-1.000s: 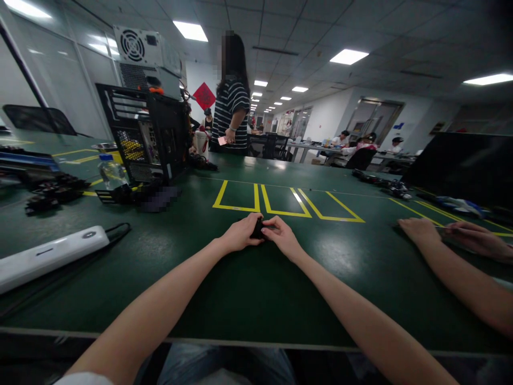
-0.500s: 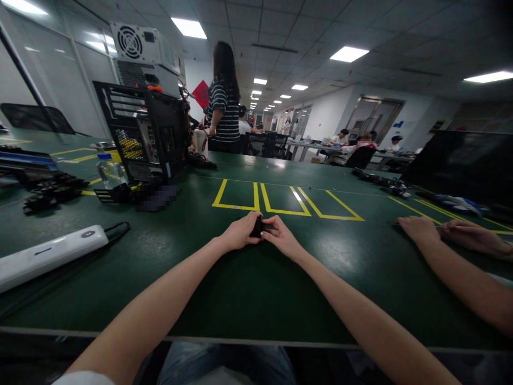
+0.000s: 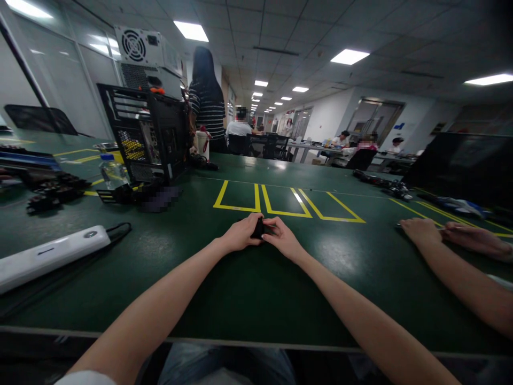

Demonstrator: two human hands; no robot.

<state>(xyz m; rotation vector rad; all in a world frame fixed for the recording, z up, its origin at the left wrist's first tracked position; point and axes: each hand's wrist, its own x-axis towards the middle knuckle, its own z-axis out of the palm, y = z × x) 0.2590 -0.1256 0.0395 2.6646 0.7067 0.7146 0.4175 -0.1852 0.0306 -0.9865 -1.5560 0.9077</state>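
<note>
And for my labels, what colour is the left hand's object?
The object is black, in the head view.

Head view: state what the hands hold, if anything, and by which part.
Left hand holds a small black object by its near and far edges; right hand: grip unclear.

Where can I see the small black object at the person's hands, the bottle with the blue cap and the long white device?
Small black object [image 3: 257, 229]: head view, middle of its exposed dark side.
Bottle [image 3: 113, 174]: head view, its clear body below the cap.
White device [image 3: 52, 257]: head view, middle of its visible casing.
</note>
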